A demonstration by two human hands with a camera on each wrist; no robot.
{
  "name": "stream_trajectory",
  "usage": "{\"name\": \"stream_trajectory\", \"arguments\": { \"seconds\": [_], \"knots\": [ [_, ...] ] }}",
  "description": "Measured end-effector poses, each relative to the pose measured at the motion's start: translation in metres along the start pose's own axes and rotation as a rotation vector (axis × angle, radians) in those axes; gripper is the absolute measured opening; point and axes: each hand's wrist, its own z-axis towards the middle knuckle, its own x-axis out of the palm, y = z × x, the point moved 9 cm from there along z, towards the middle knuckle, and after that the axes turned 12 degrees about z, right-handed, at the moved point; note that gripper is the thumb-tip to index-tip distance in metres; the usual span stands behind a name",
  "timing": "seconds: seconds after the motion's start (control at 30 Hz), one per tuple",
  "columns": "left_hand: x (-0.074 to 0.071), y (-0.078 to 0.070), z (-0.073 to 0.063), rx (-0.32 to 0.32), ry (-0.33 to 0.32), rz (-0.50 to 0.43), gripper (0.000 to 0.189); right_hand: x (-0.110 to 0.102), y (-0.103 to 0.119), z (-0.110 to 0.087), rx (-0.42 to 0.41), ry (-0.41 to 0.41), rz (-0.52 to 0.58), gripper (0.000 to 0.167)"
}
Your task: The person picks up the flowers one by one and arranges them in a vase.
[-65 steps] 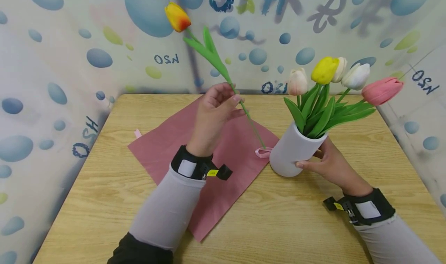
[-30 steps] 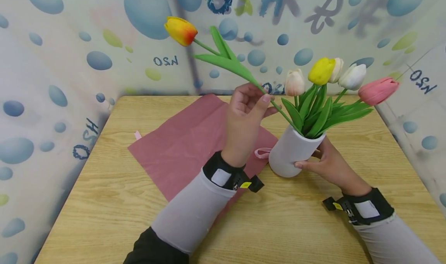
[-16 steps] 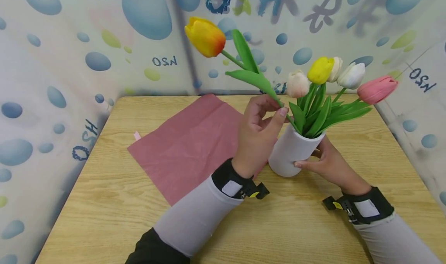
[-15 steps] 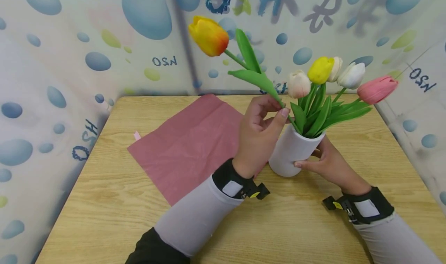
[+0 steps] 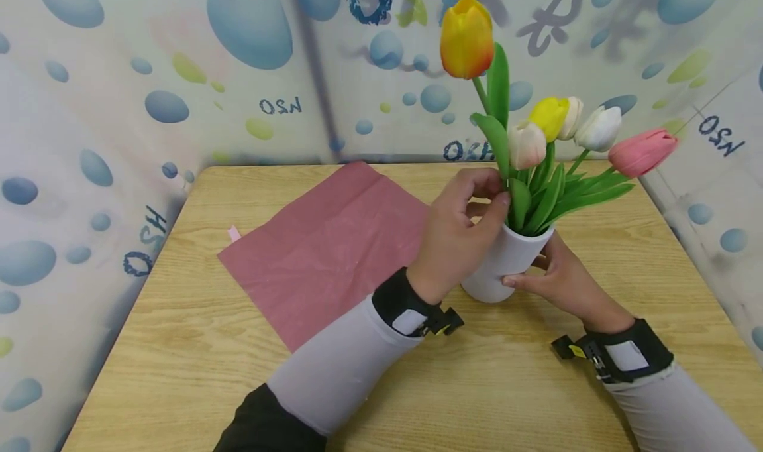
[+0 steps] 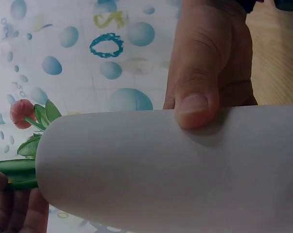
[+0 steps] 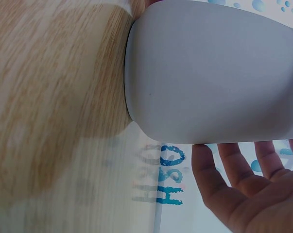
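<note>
In the head view my left hand (image 5: 461, 230) pinches the stem of a yellow-orange tulip (image 5: 467, 38) just above the rim of a white vase (image 5: 507, 256). The tulip stands nearly upright, and its lower stem is hidden behind my fingers. My right hand (image 5: 569, 283) grips the vase from the right side, thumb in front. Several other tulips rise from the vase: a pale pink one (image 5: 527, 146), a yellow one (image 5: 548, 117), white ones and a pink one (image 5: 642, 152) leaning right. The left wrist view shows the vase wall (image 6: 151, 165) and the right thumb (image 6: 197, 109) pressed on it.
A dusty-rose wrapping sheet (image 5: 334, 253) lies on the wooden table (image 5: 179, 346) left of the vase, with a light pink ribbon end (image 5: 234, 232) at its left corner. A patterned wall cloth (image 5: 238, 120) stands behind the table.
My left hand has carried the yellow-orange tulip rightward from over the wrapping sheet to the vase mouth. The flower has swung from leaning left to nearly upright. My right hand has stayed on the vase.
</note>
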Motion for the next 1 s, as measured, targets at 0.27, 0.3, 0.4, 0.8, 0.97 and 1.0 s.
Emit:
{"name": "stream_trajectory", "arguments": {
  "seconds": [0.27, 0.3, 0.4, 0.8, 0.97, 1.0],
  "knots": [
    [0.005, -0.001, 0.000, 0.039, 0.053, 0.155, 0.020, 0.000, 0.000, 0.000, -0.001, 0.003, 0.002, 0.100],
    [0.007, 0.001, -0.001, 0.026, 0.071, 0.169, 0.020, 0.000, 0.000, 0.000, -0.001, 0.004, 0.001, 0.101],
    [0.010, 0.004, -0.003, 0.013, 0.114, 0.218, 0.019, 0.000, 0.001, 0.000, -0.002, 0.004, -0.004, 0.101],
    [0.013, -0.001, -0.003, 0.183, 0.098, 0.356, 0.013, -0.001, 0.004, 0.000, -0.024, -0.003, 0.005, 0.101],
    [0.014, 0.004, -0.006, 0.124, 0.135, 0.371, 0.015, -0.001, 0.003, 0.000, -0.028, -0.003, 0.003, 0.101],
    [0.014, 0.005, -0.006, 0.111, 0.140, 0.364, 0.016, -0.001, 0.003, 0.000, -0.026, -0.002, 0.003, 0.101]
  ]
}}
